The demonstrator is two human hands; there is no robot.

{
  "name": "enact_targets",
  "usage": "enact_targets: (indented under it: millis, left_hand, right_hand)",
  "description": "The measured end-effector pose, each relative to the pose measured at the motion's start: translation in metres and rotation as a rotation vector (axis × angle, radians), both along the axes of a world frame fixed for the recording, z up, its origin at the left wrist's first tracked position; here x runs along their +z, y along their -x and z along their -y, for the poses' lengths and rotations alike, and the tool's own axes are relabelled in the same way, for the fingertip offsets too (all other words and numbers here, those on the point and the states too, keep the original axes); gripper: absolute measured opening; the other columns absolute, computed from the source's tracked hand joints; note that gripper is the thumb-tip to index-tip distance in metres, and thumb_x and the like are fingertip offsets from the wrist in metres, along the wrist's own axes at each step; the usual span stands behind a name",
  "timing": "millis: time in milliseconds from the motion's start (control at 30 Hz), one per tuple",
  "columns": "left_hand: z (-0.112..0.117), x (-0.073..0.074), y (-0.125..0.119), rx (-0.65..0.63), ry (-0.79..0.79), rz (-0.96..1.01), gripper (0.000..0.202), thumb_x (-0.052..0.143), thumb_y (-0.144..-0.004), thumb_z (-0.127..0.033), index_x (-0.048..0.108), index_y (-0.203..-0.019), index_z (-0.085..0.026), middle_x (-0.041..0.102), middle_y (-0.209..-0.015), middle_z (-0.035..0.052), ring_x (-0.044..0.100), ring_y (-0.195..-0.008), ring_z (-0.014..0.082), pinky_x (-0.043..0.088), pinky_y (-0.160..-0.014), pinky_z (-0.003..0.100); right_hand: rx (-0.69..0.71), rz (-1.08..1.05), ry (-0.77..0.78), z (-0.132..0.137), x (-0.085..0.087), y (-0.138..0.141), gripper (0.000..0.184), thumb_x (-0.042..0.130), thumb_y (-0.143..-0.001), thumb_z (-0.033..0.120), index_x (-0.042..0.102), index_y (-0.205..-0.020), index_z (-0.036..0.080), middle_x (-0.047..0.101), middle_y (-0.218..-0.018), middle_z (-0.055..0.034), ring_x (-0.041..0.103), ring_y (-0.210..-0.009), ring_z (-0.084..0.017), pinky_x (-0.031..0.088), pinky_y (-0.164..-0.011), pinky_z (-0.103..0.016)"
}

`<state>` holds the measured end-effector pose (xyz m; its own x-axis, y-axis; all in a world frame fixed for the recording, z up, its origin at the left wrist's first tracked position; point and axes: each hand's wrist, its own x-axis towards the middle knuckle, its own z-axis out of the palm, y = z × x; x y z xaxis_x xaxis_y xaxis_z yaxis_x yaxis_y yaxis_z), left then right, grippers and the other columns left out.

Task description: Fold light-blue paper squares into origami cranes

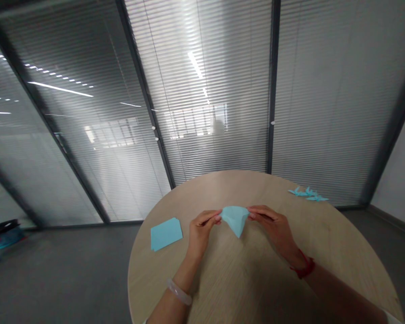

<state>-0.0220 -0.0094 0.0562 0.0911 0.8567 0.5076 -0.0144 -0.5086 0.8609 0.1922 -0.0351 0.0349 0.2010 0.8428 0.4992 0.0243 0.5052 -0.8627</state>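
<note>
Held up just above the round wooden table (236, 189) is a folded piece of pale blue paper (235, 219), forming a rough triangle that points down. My left hand (202, 231) pinches its left corner between thumb and fingers. My right hand (273, 227) grips the right corner the same way. To the left of my left hand, a small stack of blue paper squares (166, 234) lies flat on the table. Several folded blue paper cranes (307, 194) lie together near the far right rim. A pale bangle (178, 291) circles my left wrist, and a red cord (303, 265) circles my right.
The table stands on a grey floor, with glass partitions with slatted blinds (202, 112) behind it. A dark bag with red and blue items (3, 238) sits on the floor at far left. A pale wall (400, 157) stands at right.
</note>
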Motion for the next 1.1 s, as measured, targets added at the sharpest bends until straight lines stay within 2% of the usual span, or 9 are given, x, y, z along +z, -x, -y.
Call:
enact_targets:
  millis: [200, 433, 633, 733, 933, 1100]
  left_hand:
    - [0.005, 0.003, -0.001, 0.043, -0.076, -0.021, 0.009, 0.07, -0.073, -0.026, 0.077, -0.074, -0.02, 0.071, -0.075, 0.0044, 0.061, -0.067, 0.015, 0.051, -0.065, 0.026]
    - [0.006, 0.002, -0.001, 0.086, -0.09, -0.034, 0.014, 0.068, -0.076, -0.031, 0.075, -0.073, -0.02, 0.069, -0.078, 0.0045, 0.06, -0.067, 0.0155, 0.05, -0.063, 0.027]
    - [0.001, -0.004, -0.002, 0.035, -0.065, -0.069, 0.012, 0.068, -0.076, -0.031, 0.07, -0.078, -0.019, 0.066, -0.082, 0.0037, 0.061, -0.079, 0.0168, 0.048, -0.073, 0.027]
    - [0.001, -0.007, -0.004, 0.011, -0.056, -0.086, 0.014, 0.071, -0.073, -0.03, 0.067, -0.08, -0.019, 0.064, -0.083, 0.0035, 0.06, -0.081, 0.0171, 0.048, -0.073, 0.026]
    - [0.0, -0.01, -0.005, -0.005, 0.006, -0.126, 0.027, 0.074, -0.069, -0.029, 0.066, -0.093, -0.019, 0.065, -0.084, 0.0022, 0.055, -0.065, 0.013, 0.044, -0.06, 0.023]
    - [0.003, -0.006, -0.005, 0.004, 0.034, -0.168, 0.019, 0.071, -0.072, -0.032, 0.069, -0.085, -0.019, 0.069, -0.084, 0.0036, 0.058, -0.068, 0.0152, 0.045, -0.064, 0.026]
  right_hand:
    - [-0.03, 0.043, -0.036, 0.001, 0.0, -0.002, 0.017, 0.07, -0.074, 0.04, 0.076, -0.078, 0.025, 0.073, -0.089, -0.0041, 0.066, -0.085, -0.021, 0.055, -0.077, -0.033]
    - [-0.059, 0.072, -0.034, 0.0, 0.001, -0.002, 0.017, 0.07, -0.074, 0.042, 0.075, -0.078, 0.026, 0.072, -0.092, -0.0051, 0.064, -0.091, -0.024, 0.053, -0.081, -0.036]
    - [0.083, 0.007, 0.055, 0.0, 0.005, 0.003, 0.026, 0.076, -0.067, 0.045, 0.074, -0.079, 0.022, 0.072, -0.102, -0.0081, 0.066, -0.093, -0.024, 0.054, -0.081, -0.036]
    - [0.114, -0.047, 0.1, -0.001, 0.004, 0.006, 0.027, 0.08, -0.061, 0.043, 0.072, -0.074, 0.021, 0.073, -0.098, -0.0081, 0.067, -0.088, -0.023, 0.054, -0.079, -0.035]
    - [0.094, -0.04, 0.133, -0.001, -0.001, 0.008, 0.027, 0.079, -0.062, 0.043, 0.069, -0.071, 0.02, 0.074, -0.087, -0.0057, 0.066, -0.077, -0.02, 0.053, -0.072, -0.03]
    - [0.077, -0.025, 0.142, 0.001, 0.0, 0.009, 0.029, 0.079, -0.063, 0.043, 0.069, -0.078, 0.02, 0.073, -0.08, -0.0042, 0.066, -0.073, -0.02, 0.053, -0.068, -0.03]
